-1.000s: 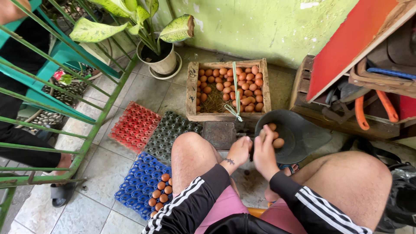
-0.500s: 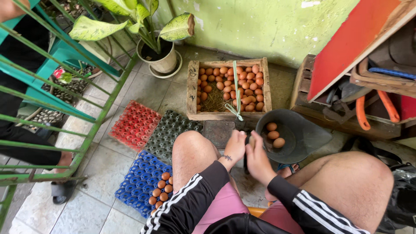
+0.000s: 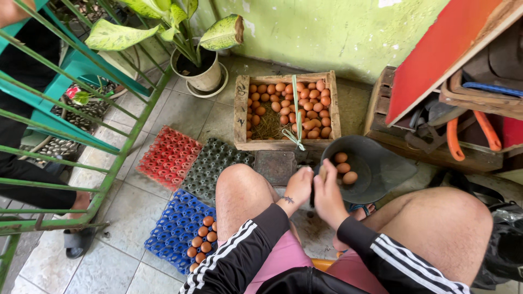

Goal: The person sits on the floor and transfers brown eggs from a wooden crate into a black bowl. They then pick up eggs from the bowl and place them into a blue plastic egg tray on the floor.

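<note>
My left hand (image 3: 298, 188) and my right hand (image 3: 328, 195) are pressed together between my bare knees, fingers curled inward. Only a thin dark gap shows between them, and whatever they may hold is hidden. Just past my right hand stands a grey bowl (image 3: 384, 169) with three brown eggs (image 3: 344, 167) in it. Beyond the hands, a wooden crate (image 3: 241, 111) against the green wall holds many brown eggs (image 3: 311, 109) on straw, with a green strap across it. A blue egg tray (image 3: 171, 228) by my left knee carries several eggs (image 3: 200, 242).
A red egg tray (image 3: 169, 158) and a dark grey one (image 3: 215, 166) lie left of the crate. A potted plant (image 3: 204, 76) stands at the back. A green railing (image 3: 109, 179) runs on the left, with another person's sandalled foot (image 3: 76, 239) behind it. Wooden shelves with tools (image 3: 468, 130) are on the right.
My right hand was at the bowl's rim a second ago and has drawn back to meet the left between my knees. The bowl went from two visible eggs to three.
</note>
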